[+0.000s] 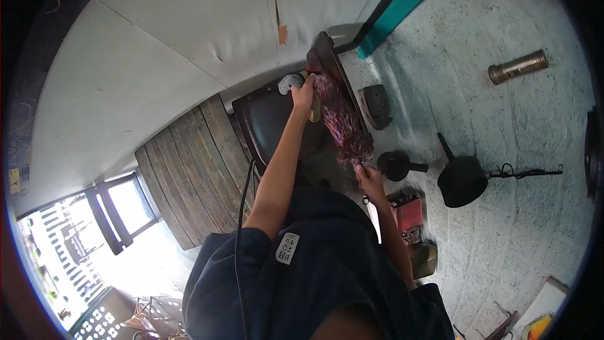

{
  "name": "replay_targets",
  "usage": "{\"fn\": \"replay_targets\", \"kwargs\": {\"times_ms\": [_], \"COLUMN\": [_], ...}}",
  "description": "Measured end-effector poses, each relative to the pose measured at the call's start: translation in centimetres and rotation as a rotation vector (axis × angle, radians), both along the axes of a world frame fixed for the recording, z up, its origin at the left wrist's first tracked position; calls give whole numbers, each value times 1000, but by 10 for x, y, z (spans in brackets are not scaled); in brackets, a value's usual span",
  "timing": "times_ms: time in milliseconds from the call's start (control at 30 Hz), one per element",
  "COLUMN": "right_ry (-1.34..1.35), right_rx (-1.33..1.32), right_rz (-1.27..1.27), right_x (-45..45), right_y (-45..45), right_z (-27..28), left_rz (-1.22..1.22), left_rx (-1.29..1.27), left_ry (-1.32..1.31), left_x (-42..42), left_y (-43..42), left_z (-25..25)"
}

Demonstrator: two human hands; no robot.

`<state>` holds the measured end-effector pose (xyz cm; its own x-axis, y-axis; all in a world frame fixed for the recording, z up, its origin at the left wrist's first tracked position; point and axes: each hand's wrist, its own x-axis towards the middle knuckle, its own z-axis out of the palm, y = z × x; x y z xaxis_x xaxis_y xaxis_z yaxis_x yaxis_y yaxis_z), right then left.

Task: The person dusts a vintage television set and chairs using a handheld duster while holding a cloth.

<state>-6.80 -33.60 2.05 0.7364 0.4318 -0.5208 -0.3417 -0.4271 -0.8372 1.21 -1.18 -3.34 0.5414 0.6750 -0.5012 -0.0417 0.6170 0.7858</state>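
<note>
My right hand [371, 185] is closed around the handle end of a fluffy pink and maroon duster [341, 119]. The duster's head stretches up and away from that hand, over the side of a dark chair beside its wooden armrest [335, 66]. My left hand [302, 96] is closed near the duster's far end, above the dark padded chair seat [267, 123]. A grey cloth-like thing [290, 82] and a yellowish piece [315, 111] show at the left hand. What its fingers grip is partly hidden, and I cannot make it out.
A wooden plank surface [189, 170] is on the left. Along the textured right wall are a dark saucepan [462, 181], a smaller dark pan [393, 165], a metal cylinder [518, 67] and a red box [408, 213]. A perforated basket [100, 315] sits at lower left.
</note>
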Motion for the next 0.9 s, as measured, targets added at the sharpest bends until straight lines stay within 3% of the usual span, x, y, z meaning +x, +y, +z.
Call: {"fn": "replay_targets", "kwargs": {"times_ms": [67, 133, 267, 367, 433, 467, 567, 667, 767, 900], "right_ry": [115, -23, 129, -11, -227, -120, -146, -194, -168, -160], "right_rx": [-15, -65, -164, -52, -173, -182, -122, -247, -120, -145], "right_rz": [-37, -4, -21, -61, 38, 66, -62, 68, -32, 100], "right_x": [-11, -27, -49, -75, -85, -89, -114, -122, -127, -109], "right_y": [-19, -47, -94, -136, -159, -172, -195, -227, -226, -219], "right_z": [2, -1, 6, -13, -5, 4, 14, 5, 5, 17], "left_rz": [49, -96, -25, -133, -149, -156, -263, -297, -248, -270], "left_rx": [31, -69, 48, -38, -21, -6, -136, -145, -85, 26], "left_ry": [35, -50, 124, 105, 119, 127, 158, 162, 173, 158], "left_x": [-6, -26, -29, -53, -57, -60, -79, -86, -90, -97], "left_y": [-17, -38, -72, -110, -128, -135, -165, -180, -192, -195], "left_z": [-8, 16, -65, 3, -23, -39, 34, -15, -49, -46]}}
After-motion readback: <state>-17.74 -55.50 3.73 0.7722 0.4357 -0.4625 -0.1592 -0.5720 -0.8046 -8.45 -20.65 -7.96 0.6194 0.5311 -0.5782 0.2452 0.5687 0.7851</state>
